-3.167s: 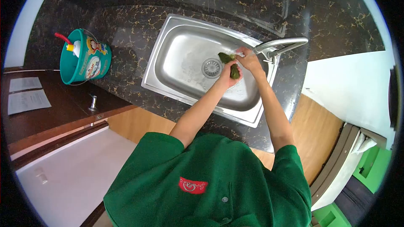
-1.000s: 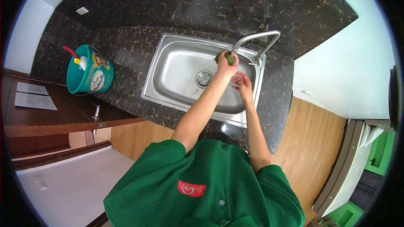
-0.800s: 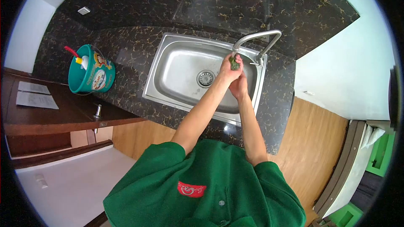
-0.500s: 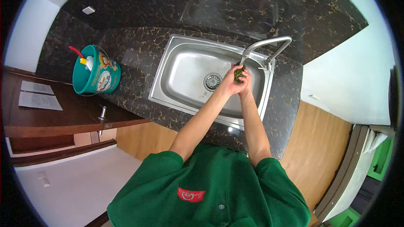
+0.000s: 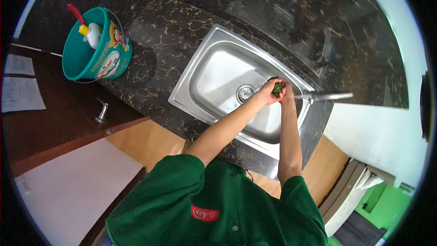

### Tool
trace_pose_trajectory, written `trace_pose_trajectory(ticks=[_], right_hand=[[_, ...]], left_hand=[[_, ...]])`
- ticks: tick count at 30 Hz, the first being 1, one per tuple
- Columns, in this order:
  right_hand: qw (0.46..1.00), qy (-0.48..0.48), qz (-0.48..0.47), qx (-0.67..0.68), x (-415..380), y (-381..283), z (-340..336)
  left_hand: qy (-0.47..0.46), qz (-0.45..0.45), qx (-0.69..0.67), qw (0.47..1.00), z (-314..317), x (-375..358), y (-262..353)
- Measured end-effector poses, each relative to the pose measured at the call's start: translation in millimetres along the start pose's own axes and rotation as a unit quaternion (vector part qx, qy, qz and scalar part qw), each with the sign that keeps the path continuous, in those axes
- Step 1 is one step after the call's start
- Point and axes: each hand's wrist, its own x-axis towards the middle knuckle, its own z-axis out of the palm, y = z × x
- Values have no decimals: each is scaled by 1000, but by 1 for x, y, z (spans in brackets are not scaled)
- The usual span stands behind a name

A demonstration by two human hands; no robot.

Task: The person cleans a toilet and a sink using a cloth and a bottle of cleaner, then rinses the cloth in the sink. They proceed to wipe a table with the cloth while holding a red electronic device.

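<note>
Both of my hands are together over the right half of the steel sink. My left hand and my right hand are closed around a dark green, leafy-looking clump, which shows between the fingers. Just left of the hands is the round drain strainer. The metal faucet reaches in from the right, its end close beside my right hand.
The sink is set in a dark marbled counter. On the counter's left stands a teal bucket holding a white bottle and something with a red handle. Papers lie on brown wood at the far left.
The view has turned and shifted, so the sink and bucket look tilted. My hands stay closed together on the green clump and are now beside the faucet's end rather than beneath it.
</note>
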Motion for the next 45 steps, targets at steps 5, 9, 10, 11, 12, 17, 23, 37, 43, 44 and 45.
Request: trace_pose_trajectory(ticks=[5,9,10,11,12,17,23,37,43,44,45], right_hand=[[996,-44,59,-57,65,-12,77],[991,-48,102,-75,79,12,161],[991,-23,81,-103,93,27,175],[992,-29,83,-95,100,37,182],[988,-51,97,-108,104,47,193],[952,5,58,-299,81,101,261],[903,-10,-24,-428,34,182,243],[559,-159,47,-812,-69,153,78],[564,-126,56,-814,-81,115,-77],[552,-87,60,-827,-90,106,-86],[538,-49,64,-839,-102,96,-90]], left_hand=[[-42,55,-8,998,-14,10,101],[36,125,-48,990,-29,-27,162],[34,150,-62,986,-37,-38,169],[65,177,-58,980,-43,-48,175],[68,196,-74,975,-51,-59,180],[118,290,-129,941,-82,-110,185],[247,312,-201,895,-123,-155,119],[219,76,-319,919,-123,-115,-79],[197,-47,-278,939,-102,-40,-178],[179,-61,-278,942,-98,-32,-188],[161,-75,-278,944,-96,-25,-198]])
